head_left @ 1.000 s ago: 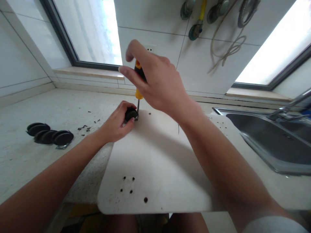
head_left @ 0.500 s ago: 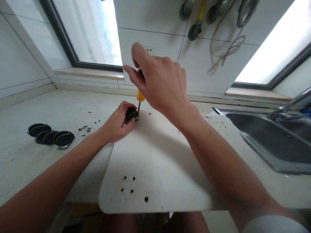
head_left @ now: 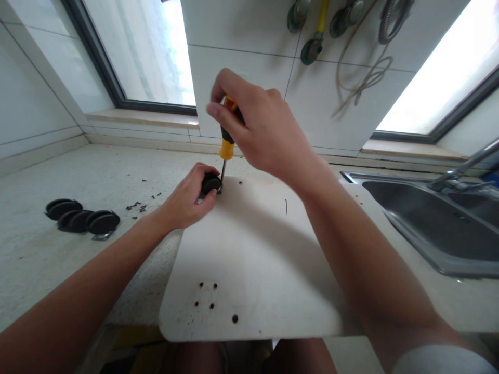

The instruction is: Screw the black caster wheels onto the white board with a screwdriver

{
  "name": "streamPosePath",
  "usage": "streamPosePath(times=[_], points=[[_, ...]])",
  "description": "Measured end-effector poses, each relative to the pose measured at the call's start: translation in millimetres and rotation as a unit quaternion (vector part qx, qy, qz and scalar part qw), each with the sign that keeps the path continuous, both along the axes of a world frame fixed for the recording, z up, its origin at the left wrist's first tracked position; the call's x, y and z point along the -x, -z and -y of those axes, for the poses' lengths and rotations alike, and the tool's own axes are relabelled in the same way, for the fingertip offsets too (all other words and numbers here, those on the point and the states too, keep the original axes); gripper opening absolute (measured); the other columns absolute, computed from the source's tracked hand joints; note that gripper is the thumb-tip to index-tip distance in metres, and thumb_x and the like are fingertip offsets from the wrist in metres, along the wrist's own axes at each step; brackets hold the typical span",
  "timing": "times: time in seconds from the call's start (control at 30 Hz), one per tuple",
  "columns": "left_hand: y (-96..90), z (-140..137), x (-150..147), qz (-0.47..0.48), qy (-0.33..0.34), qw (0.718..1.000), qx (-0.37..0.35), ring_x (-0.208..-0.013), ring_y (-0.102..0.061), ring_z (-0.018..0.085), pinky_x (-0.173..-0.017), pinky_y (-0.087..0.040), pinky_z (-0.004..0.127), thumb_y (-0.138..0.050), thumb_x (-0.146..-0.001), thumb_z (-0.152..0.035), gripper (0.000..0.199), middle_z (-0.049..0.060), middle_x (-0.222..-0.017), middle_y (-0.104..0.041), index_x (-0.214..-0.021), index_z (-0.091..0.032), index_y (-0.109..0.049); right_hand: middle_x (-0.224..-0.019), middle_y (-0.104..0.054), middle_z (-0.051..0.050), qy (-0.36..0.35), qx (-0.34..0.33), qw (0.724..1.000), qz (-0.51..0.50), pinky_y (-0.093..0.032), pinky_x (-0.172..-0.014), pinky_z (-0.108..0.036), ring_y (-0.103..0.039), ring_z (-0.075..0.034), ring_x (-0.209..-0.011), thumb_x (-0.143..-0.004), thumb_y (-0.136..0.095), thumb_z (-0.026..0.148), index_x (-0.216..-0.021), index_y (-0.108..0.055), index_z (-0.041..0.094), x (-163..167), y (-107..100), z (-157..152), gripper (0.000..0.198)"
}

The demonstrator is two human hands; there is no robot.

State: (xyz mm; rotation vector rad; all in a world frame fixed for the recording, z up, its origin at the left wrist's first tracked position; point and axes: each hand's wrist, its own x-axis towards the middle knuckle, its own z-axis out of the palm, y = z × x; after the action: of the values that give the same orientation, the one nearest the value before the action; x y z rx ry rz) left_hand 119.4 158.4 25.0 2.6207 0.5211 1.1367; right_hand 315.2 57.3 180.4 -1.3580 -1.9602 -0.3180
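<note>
pale countertop (head_left: 117, 161) | white board (head_left: 249, 270) | black casters (head_left: 103, 223) at left | small dark screws (head_left: 142, 209) between casters and board

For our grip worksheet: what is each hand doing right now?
Left hand: closed on a black caster.
Right hand: holding a yellow-and-black screwdriver.

Glaring daylight whites out the right window (head_left: 432, 88) and a soft shadow (head_left: 273, 231) crosses the board (head_left: 249, 296).

Right hand (head_left: 259, 124) gripping screwdriver (head_left: 226, 147), left hand (head_left: 192, 196) holding caster (head_left: 211, 184)
</note>
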Motion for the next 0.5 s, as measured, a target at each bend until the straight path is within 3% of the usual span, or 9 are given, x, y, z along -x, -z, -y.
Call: streamPosePath(times=[0.07, 0.2, 0.37, 0.5], points=[[0.4, -0.1, 0.0, 0.0, -0.001, 1.0, -0.005, -0.113, -0.063, 0.03, -0.102, -0.055, 0.049, -0.062, -0.095, -0.025, 0.039, 0.011, -0.126, -0.061, -0.133, -0.022, -0.053, -0.092, -0.068, -0.004, 0.06, -0.018, 0.998, -0.002, -0.036, -0.074, -0.037, -0.058, -0.023, -0.085, -0.113, -0.047, 0.053, -0.106, -0.058, 0.029, 2.7, 0.2, 1.5, 0.027], [0.7, 0.2, -0.6, 0.009, 0.0, 1.0, -0.007, -0.111, -0.063, 0.029, -0.1, -0.055, 0.048, -0.061, -0.096, -0.025, 0.037, 0.011, -0.124, -0.061, -0.132, -0.021, -0.053, -0.105, -0.071, -0.003, -0.057, 0.059, 0.996, 0.016, -0.041, -0.08, -0.033, -0.063, -0.021, -0.092, -0.109, -0.055, 0.034, -0.121, -0.055, 0.03, 4.3, -2.1, 7.2, 0.012], [1.3, -0.3, -0.4, 0.004, 0.0, 1.0, -0.006, -0.113, -0.064, 0.029, -0.101, -0.055, 0.048, -0.061, -0.096, -0.024, 0.039, 0.011, -0.125, -0.061, -0.134, -0.022, -0.053, -0.1, -0.07, -0.006, 0.064, 0.017, 0.998, -0.007, -0.04, -0.08, -0.036, -0.064, -0.027, -0.094, -0.108, -0.058, 0.044, -0.115, -0.056, 0.027, 1.8, -1.4, 6.6, 0.018], [2.2, -1.1, 0.4, 0.005, 0.0, 1.0, -0.006, -0.11, -0.064, 0.029, -0.096, -0.056, 0.046, -0.061, -0.097, -0.024, 0.038, 0.011, -0.126, -0.061, -0.135, -0.021, -0.053, -0.107, -0.072, -0.004, -0.055, 0.078, 0.995, 0.015, -0.042, -0.081, -0.034, -0.064, -0.024, -0.094, -0.106, -0.059, 0.03, -0.124, -0.054, 0.03, -0.4, -3.5, 8.3, 0.019]])
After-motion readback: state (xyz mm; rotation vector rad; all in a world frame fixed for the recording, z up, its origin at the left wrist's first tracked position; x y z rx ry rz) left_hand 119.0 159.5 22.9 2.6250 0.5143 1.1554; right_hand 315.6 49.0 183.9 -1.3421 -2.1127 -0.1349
